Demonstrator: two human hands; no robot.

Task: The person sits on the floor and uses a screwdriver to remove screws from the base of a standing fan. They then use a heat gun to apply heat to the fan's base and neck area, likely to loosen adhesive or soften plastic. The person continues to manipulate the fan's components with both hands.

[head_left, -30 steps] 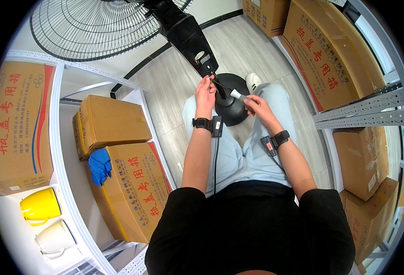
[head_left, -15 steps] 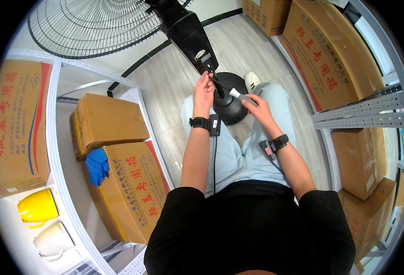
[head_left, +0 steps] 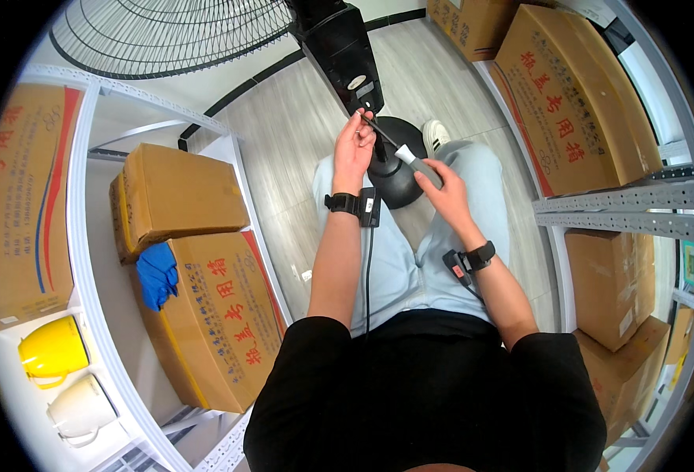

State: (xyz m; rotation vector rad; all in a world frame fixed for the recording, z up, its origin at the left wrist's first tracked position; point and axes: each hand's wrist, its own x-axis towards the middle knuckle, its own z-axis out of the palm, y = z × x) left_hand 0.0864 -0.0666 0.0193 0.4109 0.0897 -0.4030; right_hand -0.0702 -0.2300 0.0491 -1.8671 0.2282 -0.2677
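A screwdriver (head_left: 421, 167) with a grey and white handle and a dark shaft is in my right hand (head_left: 446, 191), fingers wrapped round the handle. Its shaft slants up and left to the fingertips of my left hand (head_left: 354, 153). Those fingers are pinched together at the shaft's tip; whatever small thing they hold is too small to make out. Just beyond them is the lower end of the black fan's column (head_left: 345, 67). The fan's round base (head_left: 394, 187) stands on the floor between my legs, and its wire cage (head_left: 166, 35) is at the upper left.
Shelves flank me. The left rack (head_left: 87, 157) carries cardboard boxes (head_left: 213, 315), a blue crumpled cloth or glove (head_left: 156, 275), a yellow mug (head_left: 54, 348) and a white mug (head_left: 82, 409). More boxes (head_left: 571, 102) fill the right rack (head_left: 622, 206). Cabled devices are strapped to both wrists.
The view has shifted slightly. The screwdriver's tip has come up to my left fingertips, and both hands sit close to the fan column as before.
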